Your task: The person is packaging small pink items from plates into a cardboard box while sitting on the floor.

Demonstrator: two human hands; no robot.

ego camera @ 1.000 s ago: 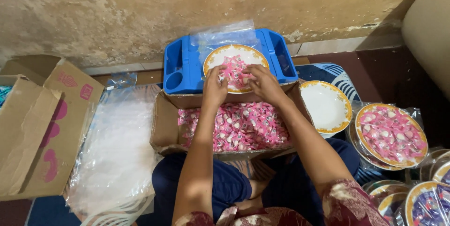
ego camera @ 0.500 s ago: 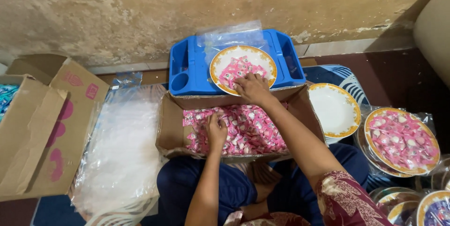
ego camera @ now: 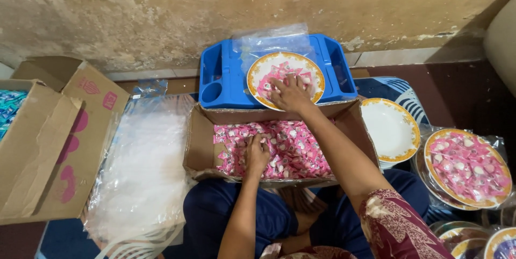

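1. While the plate sits on the blue tray by the wall, its white centre is partly covered with pink sweets inside a gold rim.
2. The tray touches the far edge of the box, which is full of the same pink sweets.
3. An empty plate lies just right of the box; clear bags spread to its left.
4. The right hand lies flat on the plate's sweets, fingers spread, gripping nothing.
5. The left hand presses into the box, fingers curled among sweets; whether it grips any, I cannot tell.
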